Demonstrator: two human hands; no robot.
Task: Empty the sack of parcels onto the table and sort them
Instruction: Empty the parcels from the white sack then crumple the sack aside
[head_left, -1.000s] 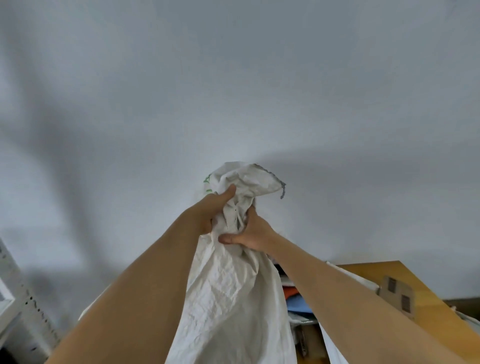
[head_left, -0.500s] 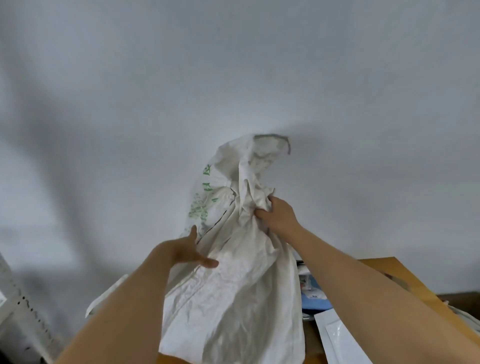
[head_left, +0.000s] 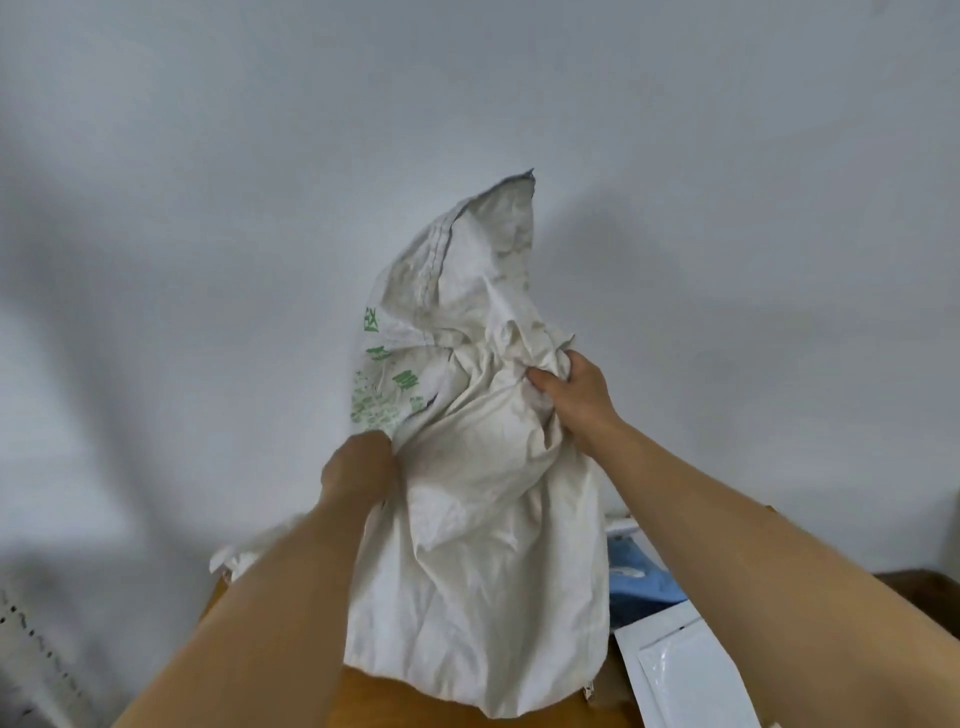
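Note:
A crumpled white woven sack (head_left: 488, 499) with green print hangs upside down in front of me over the wooden table (head_left: 447, 701). My right hand (head_left: 571, 400) grips a bunch of its fabric high on the right side. My left hand (head_left: 358, 467) is on the sack's left side lower down, its fingers hidden behind the cloth. Parcels lie on the table under and right of the sack: a white flat mailer (head_left: 685, 670) and a blue packet (head_left: 639, 577). Another white parcel (head_left: 249, 551) shows behind my left forearm.
A plain white wall fills the background. A white perforated metal rack (head_left: 31, 654) stands at the lower left, beside the table's left edge. The table's right edge shows dark at the far right.
The sack's closed end has loosened and risen taller above my hands. My left hand left the top bunch and dropped to the sack's left side; my right hand keeps its grip.

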